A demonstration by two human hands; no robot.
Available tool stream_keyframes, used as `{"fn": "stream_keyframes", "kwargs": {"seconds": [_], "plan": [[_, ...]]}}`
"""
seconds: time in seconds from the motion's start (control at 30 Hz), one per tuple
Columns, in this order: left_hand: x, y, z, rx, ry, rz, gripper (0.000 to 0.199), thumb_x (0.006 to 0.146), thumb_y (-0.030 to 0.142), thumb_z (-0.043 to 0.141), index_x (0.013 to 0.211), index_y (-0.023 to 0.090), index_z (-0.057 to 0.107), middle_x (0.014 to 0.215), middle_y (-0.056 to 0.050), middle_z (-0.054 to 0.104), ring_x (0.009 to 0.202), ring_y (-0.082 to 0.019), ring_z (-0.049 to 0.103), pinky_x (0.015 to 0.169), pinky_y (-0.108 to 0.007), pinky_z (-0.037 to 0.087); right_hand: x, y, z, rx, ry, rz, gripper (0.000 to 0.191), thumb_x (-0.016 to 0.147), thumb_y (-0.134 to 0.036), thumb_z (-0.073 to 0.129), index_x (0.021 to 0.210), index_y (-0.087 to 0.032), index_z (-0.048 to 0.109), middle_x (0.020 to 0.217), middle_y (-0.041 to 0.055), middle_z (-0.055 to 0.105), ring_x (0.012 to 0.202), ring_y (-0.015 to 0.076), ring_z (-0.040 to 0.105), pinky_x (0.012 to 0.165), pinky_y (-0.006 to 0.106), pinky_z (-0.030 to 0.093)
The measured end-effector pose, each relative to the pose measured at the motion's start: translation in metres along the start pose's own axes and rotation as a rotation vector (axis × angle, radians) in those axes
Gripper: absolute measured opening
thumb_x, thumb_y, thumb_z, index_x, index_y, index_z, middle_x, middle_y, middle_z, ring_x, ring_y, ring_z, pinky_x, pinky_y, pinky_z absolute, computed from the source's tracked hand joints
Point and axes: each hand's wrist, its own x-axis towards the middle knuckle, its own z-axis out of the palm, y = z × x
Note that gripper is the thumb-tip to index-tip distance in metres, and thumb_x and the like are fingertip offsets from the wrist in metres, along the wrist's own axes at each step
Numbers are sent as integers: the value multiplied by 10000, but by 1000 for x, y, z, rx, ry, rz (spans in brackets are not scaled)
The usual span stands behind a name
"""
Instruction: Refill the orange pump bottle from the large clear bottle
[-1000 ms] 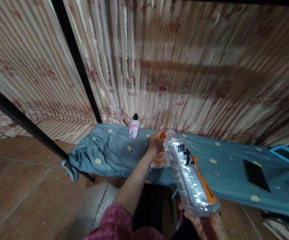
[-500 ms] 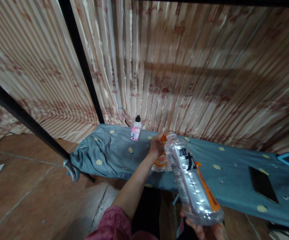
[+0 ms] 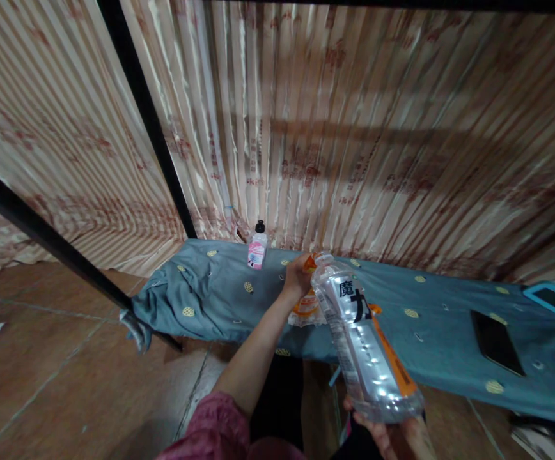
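black phone (image 3: pixel 497 342), striped curtain (image 3: pixel 316 128), tiled floor (image 3: pixel 32 364)

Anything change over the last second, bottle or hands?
No visible grip change; only the view shifts slightly. The right hand still supports the tilted clear bottle at its base; the left hand stays by its neck. The pink-labelled bottle and dark flat device stay put.

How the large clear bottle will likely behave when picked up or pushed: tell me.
The large clear bottle is probably light for its size, since no liquid can be made out inside. Its thin-looking plastic may flex if squeezed. Laid down and pushed, it could roll, judging by its rounded base.
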Motion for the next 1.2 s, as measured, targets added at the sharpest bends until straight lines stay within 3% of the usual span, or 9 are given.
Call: {"fn": "stream_keyframes", "kwargs": {"seconds": [0.47,0.7,0.93,1.2], "plan": [[4,-5,5,28,-15,30,115,797,198,646,885,176,717,927,-47,757,853,-193,689,798,-269,541,-3,2,2,-4,99,-14,450,573,-502,896,935,-276,754,873,68,838,674,277,789,615,311,644],[3,1,2,15,-35,-1,173,813,183,662,974,169,723,998,-54,757,924,-199,692,850,-287,539,-7,-3,6,-20,82,-14,385,631,-510,864,955,-323,769,900,37,840,719,260,792,655,297,635],[3,4,1,20,-29,1,164,824,159,637,954,164,737,981,-54,759,883,-199,696,836,-298,551,-5,0,4,-2,87,-7,459,646,-506,855,1038,-292,745,909,68,837,701,274,790,630,310,641],[4,5,1,40,-46,-50,172,832,244,646,958,170,736,963,-51,759,872,-186,690,824,-291,543,-9,-4,7,-15,82,4,397,636,-513,861,962,-306,767,912,43,838,723,261,790,666,311,641]]}}
